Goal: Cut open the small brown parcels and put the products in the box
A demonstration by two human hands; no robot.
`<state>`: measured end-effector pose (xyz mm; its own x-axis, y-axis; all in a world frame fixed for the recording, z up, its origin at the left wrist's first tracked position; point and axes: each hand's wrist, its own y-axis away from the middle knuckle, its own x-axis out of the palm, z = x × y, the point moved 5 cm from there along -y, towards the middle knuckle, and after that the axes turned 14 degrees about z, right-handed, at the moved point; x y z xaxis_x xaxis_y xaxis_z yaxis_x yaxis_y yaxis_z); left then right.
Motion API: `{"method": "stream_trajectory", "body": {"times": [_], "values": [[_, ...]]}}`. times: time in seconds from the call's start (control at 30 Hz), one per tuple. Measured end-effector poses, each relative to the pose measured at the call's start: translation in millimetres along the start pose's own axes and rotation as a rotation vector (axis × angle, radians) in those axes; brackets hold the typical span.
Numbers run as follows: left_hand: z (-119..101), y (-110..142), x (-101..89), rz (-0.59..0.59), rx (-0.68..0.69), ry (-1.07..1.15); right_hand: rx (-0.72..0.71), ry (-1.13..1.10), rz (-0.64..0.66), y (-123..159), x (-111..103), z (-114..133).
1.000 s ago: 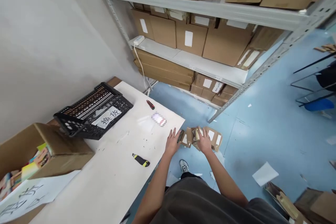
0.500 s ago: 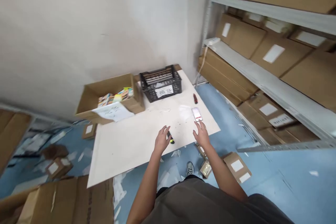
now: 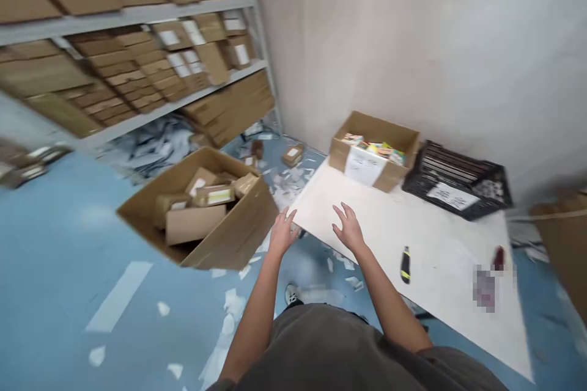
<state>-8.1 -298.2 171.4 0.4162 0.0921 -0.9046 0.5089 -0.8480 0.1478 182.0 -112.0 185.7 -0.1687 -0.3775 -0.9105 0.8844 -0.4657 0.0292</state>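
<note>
My left hand (image 3: 282, 233) is empty, fingers apart, in front of the table's left corner and near the large open cardboard box (image 3: 243, 233). That box stands on the floor and has several small parcels (image 3: 215, 195) inside. My right hand (image 3: 348, 230), also empty with fingers spread, hovers above the edge of the white table (image 3: 316, 211). To its right a black and yellow utility knife (image 3: 405, 265) lies on the tabletop. Farther right are a dark red cutter (image 3: 498, 258) and a pixelated phone-like object (image 3: 485, 288).
At the table's back stand a cardboard box of colourful small packs (image 3: 389, 180) and a black plastic crate (image 3: 458, 177) with a paper label. Shelving (image 3: 174, 116) full of cartons is at the left. Paper scraps (image 3: 233, 305) litter the blue floor.
The view has swung left, away from the right-hand shelving, to the large floor box. My hands have come off the small cardboard box by the table's right end and now hold nothing.
</note>
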Motion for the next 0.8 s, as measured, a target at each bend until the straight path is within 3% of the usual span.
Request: {"method": "stream_trajectory", "body": {"times": [0.1,0.2,0.3,0.4,0.47,0.57,0.8], "values": [[103,42,-34.2,-0.067,-0.183,0.024,-0.185,-0.001,0.076,-67,38,96],[187,88,-57.8,-0.133,-0.356,0.049,-0.348,0.017,0.146,-116,71,183],[244,122,-70.0,-0.193,-0.489,0.085,-0.448,0.052,0.201,-155,97,243],[280,130,-72.4,-0.213,-0.571,0.120,-0.478,0.094,0.248,-196,117,272],[297,119,-70.9,-0.198,-0.603,0.149,-0.476,0.126,0.291,-227,129,279],[316,81,-67.6,-0.152,-0.608,0.195,-0.459,0.158,0.353,-280,147,280],[371,-54,-52.3,-0.092,-0.611,0.270,-0.468,0.195,0.488,-416,207,266]]}}
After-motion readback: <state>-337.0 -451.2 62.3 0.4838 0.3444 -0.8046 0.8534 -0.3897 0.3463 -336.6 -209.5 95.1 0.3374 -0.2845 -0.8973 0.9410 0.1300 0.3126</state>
